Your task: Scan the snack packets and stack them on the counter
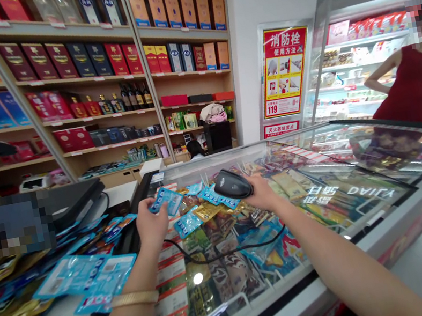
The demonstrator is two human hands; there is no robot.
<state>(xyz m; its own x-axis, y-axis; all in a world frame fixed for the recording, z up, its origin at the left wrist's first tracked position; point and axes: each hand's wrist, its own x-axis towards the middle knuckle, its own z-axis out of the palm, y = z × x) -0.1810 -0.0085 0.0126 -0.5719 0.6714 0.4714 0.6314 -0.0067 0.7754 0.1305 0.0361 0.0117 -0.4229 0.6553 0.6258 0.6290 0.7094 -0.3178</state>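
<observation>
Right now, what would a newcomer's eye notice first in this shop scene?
At the centre, the right hand grips a black barcode scanner over the glass-topped freezer, while the left hand holds a blue packet. More blue packets lie heaped on the counter at left.

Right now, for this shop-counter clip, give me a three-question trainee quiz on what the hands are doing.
1. True or false: the right hand grips a black barcode scanner.
2. The left hand holds which item? A) a red box B) a blue snack packet C) a bottle
3. What do the loose packets under the scanner lie on?

Key
1. True; its black cable trails down across the glass.
2. B; pinched at the fingertips, next to the scanner.
3. The glass lid of the chest freezer; more blue packets are piled on the counter at left. A person in red stands beyond the freezer.
</observation>
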